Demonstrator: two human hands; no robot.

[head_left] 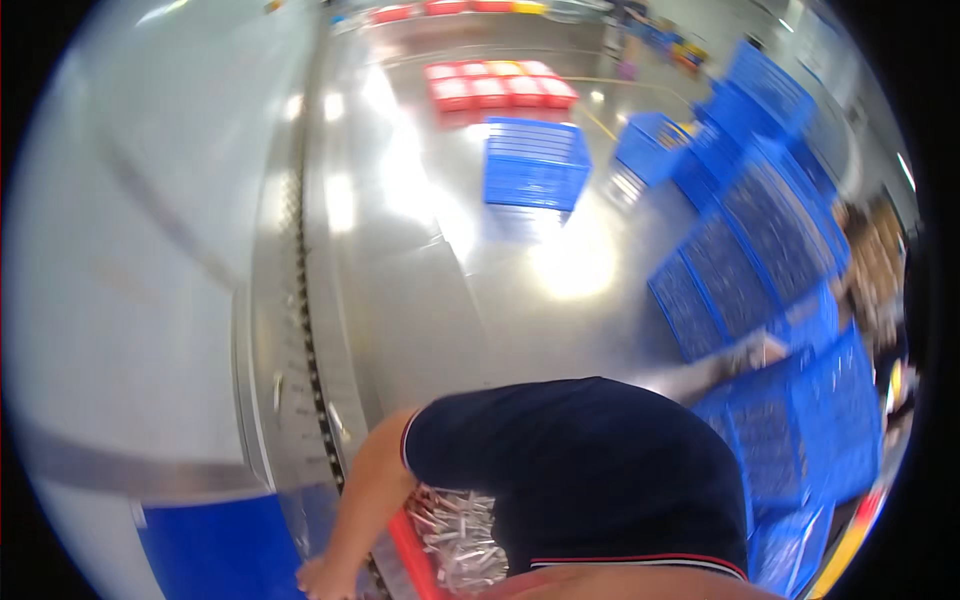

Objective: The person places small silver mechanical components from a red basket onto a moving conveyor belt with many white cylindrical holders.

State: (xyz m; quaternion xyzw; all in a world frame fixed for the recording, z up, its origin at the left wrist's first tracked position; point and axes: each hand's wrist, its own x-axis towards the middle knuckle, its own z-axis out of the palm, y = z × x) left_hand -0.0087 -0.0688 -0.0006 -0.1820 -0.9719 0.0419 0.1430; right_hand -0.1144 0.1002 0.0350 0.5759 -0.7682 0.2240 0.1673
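My left hand (326,578) is at the lower left, at the end of a bare forearm below a dark short sleeve. It is nearest to the right edge of a flat blue surface (215,550) and a metal rail (308,345) with a row of dark marks. The fingers are blurred and close to the picture's lower rim, so their grip is unclear. Between that arm and the dark shirt is a red bin (408,550) with many slim silvery pieces (465,540). A second striped cuff and bare skin show along the lower edge; my right hand is out of sight.
Stacked blue crates (745,250) line the right side. A blue crate (538,165) stands on the shiny grey floor, with several red bins (500,90) behind it. A pale, smooth surface (150,250) fills the left. The whole picture is smeared by motion.
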